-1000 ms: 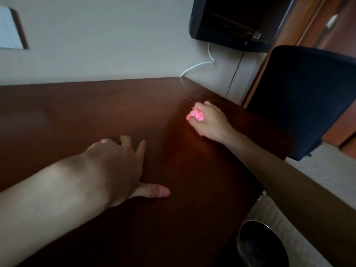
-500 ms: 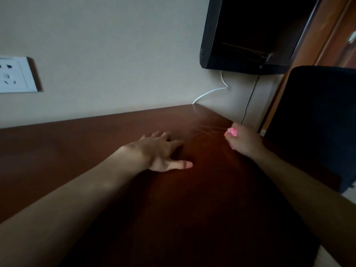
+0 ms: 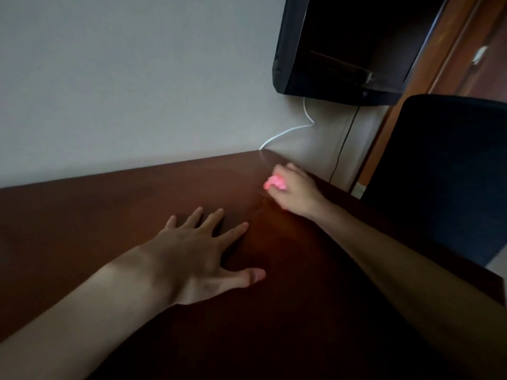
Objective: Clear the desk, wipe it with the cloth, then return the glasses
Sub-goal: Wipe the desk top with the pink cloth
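Your right hand [image 3: 295, 192] grips the bunched pink cloth [image 3: 275, 184], mostly hidden; your left hand [image 3: 200, 252] lies spread flat on the desk [image 3: 82, 215].

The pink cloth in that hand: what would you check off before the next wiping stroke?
1. Cloth held: ok. The right hand grips the bunched pink cloth near the desk's far right corner.
2. Cloth touching the wood: cannot tell; the hand is blurred.
3. Bracing hand: ok. The left hand rests flat on the desk, fingers spread.
4. Surface in view cleared: ok. Only the hands are on it.
5. White cable at the corner: not ok, close to the cloth, could snag.
6. Glasses ready to return: cannot tell; none in view.
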